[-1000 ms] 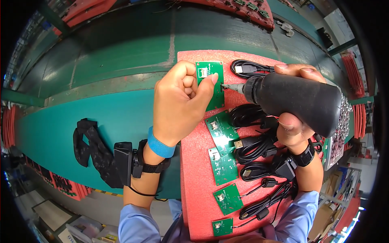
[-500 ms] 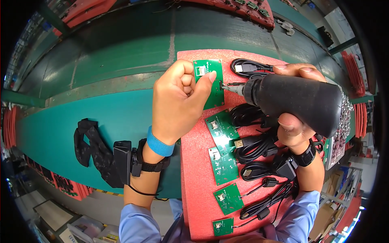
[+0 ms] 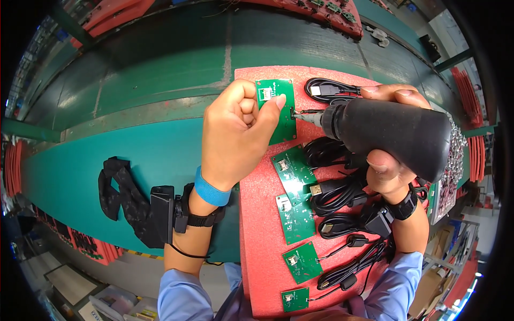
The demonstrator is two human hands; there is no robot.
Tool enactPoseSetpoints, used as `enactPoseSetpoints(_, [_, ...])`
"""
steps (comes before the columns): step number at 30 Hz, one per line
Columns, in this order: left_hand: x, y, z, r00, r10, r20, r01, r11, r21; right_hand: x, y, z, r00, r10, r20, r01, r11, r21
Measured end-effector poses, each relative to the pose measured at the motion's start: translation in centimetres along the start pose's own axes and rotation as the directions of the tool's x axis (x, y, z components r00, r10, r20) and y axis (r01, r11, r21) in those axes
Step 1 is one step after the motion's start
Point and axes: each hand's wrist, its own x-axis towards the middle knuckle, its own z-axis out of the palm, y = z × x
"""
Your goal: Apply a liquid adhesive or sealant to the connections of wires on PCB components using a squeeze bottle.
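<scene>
My left hand (image 3: 235, 136), fingers curled and thumb pressed down, grips a green circuit board (image 3: 285, 124) at the top of the pink foam sheet (image 3: 257, 235). My right hand (image 3: 388, 171) is wrapped round a black squeeze bottle (image 3: 393, 131) tipped onto its side. The bottle's narrow nozzle (image 3: 309, 117) points left and meets the board's right edge, where dark wires join it. A coiled black cable (image 3: 326, 90) with a USB plug lies just above the bottle. Part of the board is hidden under my thumb.
Below on the foam lie several more green boards (image 3: 299, 262) with coiled black cables (image 3: 342, 270). A dark cloth (image 3: 126, 203) rests on the teal mat (image 3: 64, 176) to the left. Another foam sheet (image 3: 326, 13) with boards is at the far side.
</scene>
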Motion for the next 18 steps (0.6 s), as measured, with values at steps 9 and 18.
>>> enactPoseSetpoints(9, [0.10, -0.44, -0.26, 0.998, 0.051, 0.036, -0.051, 0.999, 0.007, -0.12, -0.27, 0.44, 0.998, 0.052, -0.032, -0.052, 0.999, -0.008])
enactPoseSetpoints(18, [0.09, -0.42, -0.19, 0.997, 0.052, 0.055, -0.053, 0.999, 0.011, -0.17, -0.35, 0.49, 0.996, 0.069, -0.060, -0.074, 0.994, -0.078])
